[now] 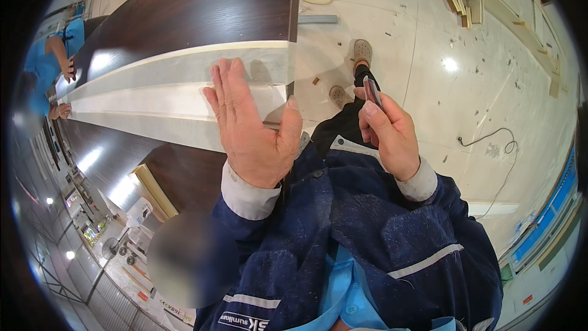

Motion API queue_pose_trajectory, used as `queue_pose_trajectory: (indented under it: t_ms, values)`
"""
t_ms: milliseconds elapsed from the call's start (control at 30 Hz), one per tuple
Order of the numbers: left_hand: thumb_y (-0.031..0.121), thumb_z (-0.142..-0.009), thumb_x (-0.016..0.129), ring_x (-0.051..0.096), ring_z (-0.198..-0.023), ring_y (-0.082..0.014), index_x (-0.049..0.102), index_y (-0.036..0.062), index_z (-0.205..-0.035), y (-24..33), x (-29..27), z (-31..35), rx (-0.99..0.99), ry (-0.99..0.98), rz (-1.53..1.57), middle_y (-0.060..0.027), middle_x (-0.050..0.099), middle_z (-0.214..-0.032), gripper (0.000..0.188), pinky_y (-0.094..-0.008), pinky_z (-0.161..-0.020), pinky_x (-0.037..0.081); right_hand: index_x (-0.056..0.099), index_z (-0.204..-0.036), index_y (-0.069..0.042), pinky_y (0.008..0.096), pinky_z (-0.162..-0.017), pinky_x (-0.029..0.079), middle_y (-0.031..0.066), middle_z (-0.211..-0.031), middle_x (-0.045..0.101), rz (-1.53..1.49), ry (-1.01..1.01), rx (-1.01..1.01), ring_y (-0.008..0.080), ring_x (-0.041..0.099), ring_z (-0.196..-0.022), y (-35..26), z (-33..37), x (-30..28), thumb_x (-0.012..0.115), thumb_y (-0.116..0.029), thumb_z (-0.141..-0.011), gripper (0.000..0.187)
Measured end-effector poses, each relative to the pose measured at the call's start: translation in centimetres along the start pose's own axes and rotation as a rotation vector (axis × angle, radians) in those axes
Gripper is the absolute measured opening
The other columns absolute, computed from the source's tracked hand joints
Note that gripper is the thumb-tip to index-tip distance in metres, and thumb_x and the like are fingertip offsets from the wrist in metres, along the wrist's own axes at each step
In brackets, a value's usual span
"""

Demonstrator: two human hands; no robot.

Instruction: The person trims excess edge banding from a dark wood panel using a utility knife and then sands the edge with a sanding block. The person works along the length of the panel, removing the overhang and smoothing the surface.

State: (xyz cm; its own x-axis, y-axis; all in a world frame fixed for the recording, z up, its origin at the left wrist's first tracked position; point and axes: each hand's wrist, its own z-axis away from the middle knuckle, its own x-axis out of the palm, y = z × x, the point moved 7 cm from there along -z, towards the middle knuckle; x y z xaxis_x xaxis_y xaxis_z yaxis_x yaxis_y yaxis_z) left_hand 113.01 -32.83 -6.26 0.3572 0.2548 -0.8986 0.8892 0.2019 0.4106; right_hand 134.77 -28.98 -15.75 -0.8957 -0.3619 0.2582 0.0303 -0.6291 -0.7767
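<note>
Sawdust-speckled blue sleeves frame both hands above the end of a long dark wood panel (202,6) with a pale, cream-coloured strip (165,86) running along it on the desk. The left hand (251,129) is spread flat and wide, palm down, fingers together, hovering over or resting on the pale strip near its cut end; I cannot tell whether it actually touches. The right hand (389,135) is closed around a small flat blade-like tool (372,93), pinched upright between thumb and fingers, held off to the side above the floor (429,43). A slip seems the main risk: the thin tool could nick the pale surface or the flat hand if brought in carelessly. Another person's hands (64,89) work at the far end.
</note>
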Motion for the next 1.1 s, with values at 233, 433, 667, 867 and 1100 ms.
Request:
queue_pose_trajectory:
  t_ms: [233, 433, 667, 867, 1100]
  values:
    - [0.021, -0.097, 0.070, 0.032, -0.159, -0.0569, 0.038, -0.0119, -0.161, 0.2, 0.1, 0.3, 0.023, 0.013, -0.002, -0.0409, 0.041, -0.163, 0.079, -0.0643, -0.131, 0.019, 0.057, -0.151, 0.004, 0.0206, -0.064, 0.040, -0.0028, -0.089, 0.061, 0.073, -0.028, 0.001, 0.0049, 0.053, -0.073, -1.0, 1.0, 0.1, 0.053, -0.035, -0.116, 0.053]
    - [0.019, -0.110, 0.056, 0.035, -0.161, -0.0475, 0.041, -0.0105, -0.161, -4.6, -3.1, 1.3, -0.162, 0.303, 0.386, -0.0311, 0.048, -0.164, 0.061, -0.0573, -0.133, 0.018, 0.052, -0.158, 0.004, 0.0204, -0.068, 0.043, -0.0018, -0.097, 0.063, 0.183, -0.027, -0.108, 0.0056, 0.055, -0.080, -2.1, 2.1, 0.3, 0.049, -0.035, -0.118, 0.056]
    - [0.040, -0.090, 0.080, 0.030, -0.163, -0.0483, 0.038, -0.0072, -0.163, -3.6, -3.6, 2.7, -0.063, 0.184, 0.036, -0.0317, 0.041, -0.168, 0.096, -0.0612, -0.134, 0.011, 0.048, -0.159, 0.003, 0.0238, -0.078, 0.049, 0.0019, -0.106, 0.066, 0.361, -0.080, -0.271, 0.0086, 0.061, -0.089, -3.8, 2.2, 3.7, 0.049, -0.031, -0.118, 0.053]
    - [0.036, -0.081, 0.083, 0.030, -0.161, -0.0502, 0.036, -0.0067, -0.163, -0.6, -0.9, -0.6, -0.019, 0.056, 0.043, -0.0346, 0.040, -0.167, 0.104, -0.0630, -0.133, 0.014, 0.050, -0.154, 0.001, 0.0237, -0.076, 0.050, 0.0016, -0.109, 0.068, 0.189, -0.036, -0.206, 0.0088, 0.063, -0.092, -3.8, 1.2, 4.4, 0.051, -0.030, -0.118, 0.047]
    - [0.028, -0.078, 0.079, 0.029, -0.161, -0.0525, 0.034, -0.0068, -0.163, -1.0, -0.2, -1.4, -0.044, 0.015, 0.078, -0.0371, 0.038, -0.166, 0.102, -0.0645, -0.133, 0.015, 0.050, -0.155, 0.001, 0.0228, -0.075, 0.048, -0.0002, -0.109, 0.067, 0.233, -0.038, -0.171, 0.0081, 0.062, -0.090, -4.3, 0.5, 5.1, 0.051, -0.032, -0.118, 0.049]
